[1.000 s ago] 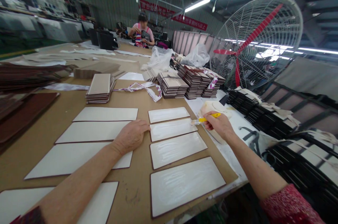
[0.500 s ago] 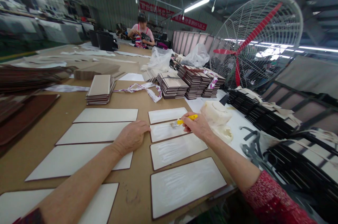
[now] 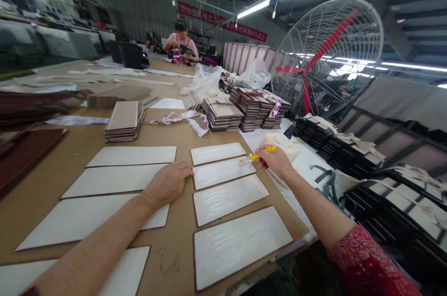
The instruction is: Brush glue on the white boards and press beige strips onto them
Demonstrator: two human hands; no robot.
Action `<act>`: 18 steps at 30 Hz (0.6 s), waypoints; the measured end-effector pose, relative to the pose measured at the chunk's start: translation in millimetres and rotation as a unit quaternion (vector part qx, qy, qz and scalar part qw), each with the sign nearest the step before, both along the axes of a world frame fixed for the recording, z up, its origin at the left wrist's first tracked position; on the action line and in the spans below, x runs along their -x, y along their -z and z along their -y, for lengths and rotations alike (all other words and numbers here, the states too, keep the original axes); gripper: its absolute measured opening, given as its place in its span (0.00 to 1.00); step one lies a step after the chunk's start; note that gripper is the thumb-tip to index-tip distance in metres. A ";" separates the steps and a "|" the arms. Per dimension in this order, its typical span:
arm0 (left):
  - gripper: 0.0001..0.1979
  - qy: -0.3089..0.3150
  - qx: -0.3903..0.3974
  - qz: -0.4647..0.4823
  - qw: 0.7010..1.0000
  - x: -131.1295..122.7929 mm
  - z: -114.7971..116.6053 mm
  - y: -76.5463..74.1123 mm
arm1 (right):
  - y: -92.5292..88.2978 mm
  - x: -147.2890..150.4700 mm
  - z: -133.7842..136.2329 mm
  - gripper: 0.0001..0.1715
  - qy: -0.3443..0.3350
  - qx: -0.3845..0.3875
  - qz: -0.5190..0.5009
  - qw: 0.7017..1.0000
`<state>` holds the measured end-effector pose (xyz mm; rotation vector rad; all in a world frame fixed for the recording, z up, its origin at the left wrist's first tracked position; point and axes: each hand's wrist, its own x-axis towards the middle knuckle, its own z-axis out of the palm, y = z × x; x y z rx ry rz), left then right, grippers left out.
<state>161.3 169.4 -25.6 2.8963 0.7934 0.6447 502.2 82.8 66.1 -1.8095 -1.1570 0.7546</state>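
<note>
My right hand (image 3: 274, 161) is closed around the yellow handle of a paintbrush (image 3: 262, 152). Its pale bristles rest near the right end of a cream panel (image 3: 223, 175) with a dark edge, second from the back in the right column. My left hand (image 3: 169, 182) lies flat with fingers stretched, the tips at that panel's left edge. Wet white streaks show on this panel, on the back panel (image 3: 218, 152), and on the two nearer ones, a middle panel (image 3: 230, 198) and a front panel (image 3: 240, 245). Under my left forearm lie matching panels (image 3: 101, 214) in a left column.
Stacked panels (image 3: 122, 119) and tied bundles (image 3: 223, 112) stand farther back, with a patterned strip (image 3: 188, 119) between them. A whitish tub (image 3: 281, 142) sits behind my right hand. Black-edged stacks (image 3: 324, 142) and a large fan (image 3: 324, 58) are right. A person (image 3: 181, 44) works beyond.
My right hand has drawn the brush rightward along the second panel, toward its right end. My left hand stays at the panel's left edge. The whole view has shifted slightly.
</note>
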 end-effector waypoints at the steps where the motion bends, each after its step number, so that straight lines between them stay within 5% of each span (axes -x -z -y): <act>1: 0.20 0.000 0.000 0.000 1.000 0.0 -0.2 0.4 | -2.6 -7.2 2.9 0.06 0.009 -0.002 0.008 1.000; 6: 0.20 -0.005 -0.001 -0.004 1.000 0.9 -0.3 0.9 | -11.6 -18.4 13.7 0.05 0.030 -0.011 0.019 0.999; 12: 0.18 -0.002 0.006 -0.007 1.000 -2.2 1.1 -7.2 | -12.8 3.8 18.3 0.06 -0.010 -0.017 -0.033 0.999; 18: 0.17 -0.005 0.023 -0.036 0.999 -7.5 4.2 -37.8 | -32.9 28.0 13.7 0.07 -0.030 -0.060 -0.133 0.989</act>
